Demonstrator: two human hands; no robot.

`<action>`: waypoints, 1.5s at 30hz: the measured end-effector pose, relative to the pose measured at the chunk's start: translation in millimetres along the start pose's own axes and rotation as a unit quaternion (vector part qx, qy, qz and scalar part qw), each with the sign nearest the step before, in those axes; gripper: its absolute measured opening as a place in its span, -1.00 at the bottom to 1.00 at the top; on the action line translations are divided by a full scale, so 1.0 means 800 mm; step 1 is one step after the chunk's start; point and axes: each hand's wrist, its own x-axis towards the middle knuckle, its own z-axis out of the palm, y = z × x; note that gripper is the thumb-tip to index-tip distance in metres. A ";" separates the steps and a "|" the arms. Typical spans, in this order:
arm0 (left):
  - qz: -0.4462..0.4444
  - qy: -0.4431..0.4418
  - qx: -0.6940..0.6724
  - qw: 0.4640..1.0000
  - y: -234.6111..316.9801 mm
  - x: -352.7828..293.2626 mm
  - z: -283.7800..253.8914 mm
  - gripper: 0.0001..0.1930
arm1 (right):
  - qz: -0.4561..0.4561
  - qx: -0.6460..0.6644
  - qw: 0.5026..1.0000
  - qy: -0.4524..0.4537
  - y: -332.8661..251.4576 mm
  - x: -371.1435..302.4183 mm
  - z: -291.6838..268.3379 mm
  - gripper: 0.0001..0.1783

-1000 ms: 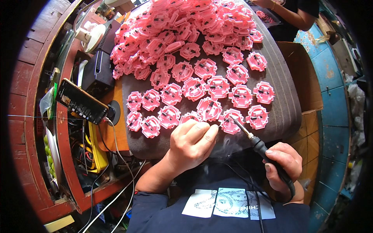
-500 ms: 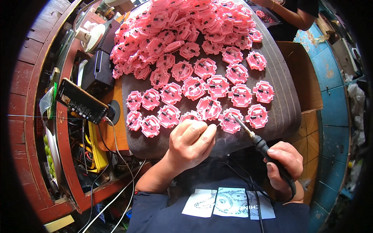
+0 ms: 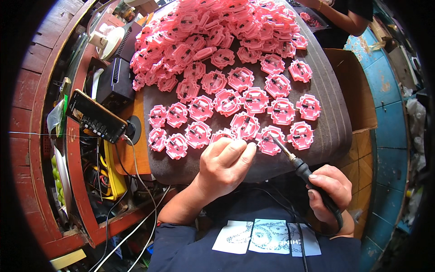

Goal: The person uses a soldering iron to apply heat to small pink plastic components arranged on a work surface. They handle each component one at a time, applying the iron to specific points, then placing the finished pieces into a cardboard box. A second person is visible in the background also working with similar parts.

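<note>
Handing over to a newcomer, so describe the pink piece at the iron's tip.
On the dark table, go from the big pink pile down toward the table's lower edge. The pink piece sits just right of the left hand; unlike its neighbours, it has the iron reaching over it.

Looking like a cluttered workshop: showing pink parts (image 3: 217,27) heaped toward the tabletop's (image 3: 333,131) far edge, a soldering iron (image 3: 302,168) across the near edge, a cardboard box (image 3: 355,90) beside the right.

Notched, round pink plastic housings (image 3: 309,107) are marked with black; the dark grey cloth (image 3: 330,90) is striped at right.
</note>
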 end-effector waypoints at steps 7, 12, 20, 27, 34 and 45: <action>-0.001 -0.011 0.003 1.000 0.001 0.003 -0.003 -0.63 | -0.001 0.000 1.000 0.000 0.000 0.001 0.000 -0.60; 0.005 -0.003 0.012 1.000 0.000 -0.002 0.001 -0.63 | -0.011 -0.006 1.000 -0.005 -0.001 0.002 0.001 -0.59; -0.007 0.072 -0.040 0.997 0.000 -0.006 -0.003 -0.67 | -0.008 0.001 1.000 0.015 -0.005 -0.004 -0.007 -0.63; 0.022 0.004 -0.072 0.997 0.016 -0.019 -0.003 -0.56 | 0.008 -0.001 1.000 0.008 -0.015 -0.011 -0.015 -0.62; 0.020 -0.005 -0.073 0.997 0.015 -0.016 0.000 -0.58 | 0.001 -0.007 1.000 0.002 -0.013 -0.011 -0.014 -0.59; 0.009 -0.013 -0.068 0.998 0.017 -0.014 0.002 -0.58 | -0.016 -0.006 1.000 0.003 -0.006 -0.010 -0.010 -0.57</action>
